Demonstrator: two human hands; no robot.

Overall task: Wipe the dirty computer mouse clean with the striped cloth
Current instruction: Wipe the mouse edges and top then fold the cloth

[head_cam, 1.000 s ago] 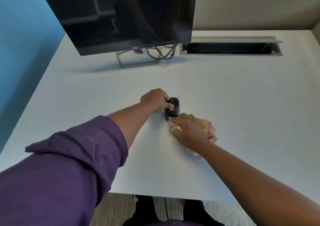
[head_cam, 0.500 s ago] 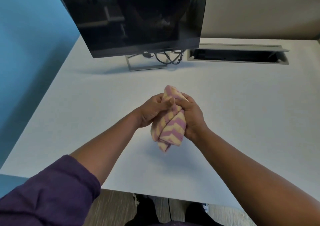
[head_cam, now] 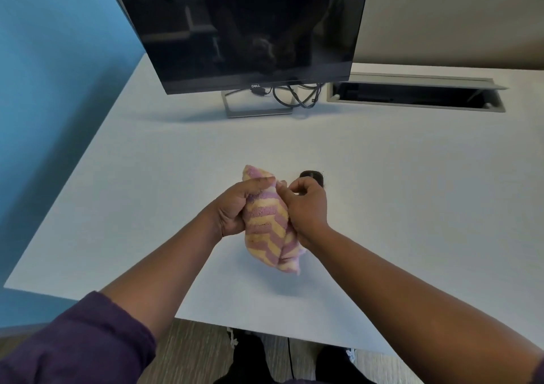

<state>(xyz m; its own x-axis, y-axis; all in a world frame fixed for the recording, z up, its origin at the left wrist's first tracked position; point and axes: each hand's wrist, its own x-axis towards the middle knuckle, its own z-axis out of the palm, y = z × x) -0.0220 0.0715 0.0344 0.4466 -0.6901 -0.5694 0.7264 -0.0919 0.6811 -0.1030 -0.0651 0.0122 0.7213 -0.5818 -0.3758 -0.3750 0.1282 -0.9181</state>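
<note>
Left hand (head_cam: pixel 235 207) gripped cloth (head_cam: pixel 269 221) from left, fingers curled into bunched fabric, likely to steady it above desk (head_cam: pixel 412 192). Right hand (head_cam: pixel 309 207) held mouse (head_cam: pixel 312 176), fingers wrapped round it and pressed against cloth, probably for rubbing. Only mouse's dark top showed past knuckles. Monitor (head_cam: pixel 250 24) stood behind.

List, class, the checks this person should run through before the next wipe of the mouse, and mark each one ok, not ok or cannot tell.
1. Cloth held: ok, the left hand grips it.
2. Mouse held: ok, in the right hand.
3. Cloth against mouse: cannot tell, the right hand hides the join.
4. Mouse clean: cannot tell, only its far end shows.
5. Desk clear near the hands: ok.
6. Monitor and cables out of reach: ok, at the far edge.
</note>
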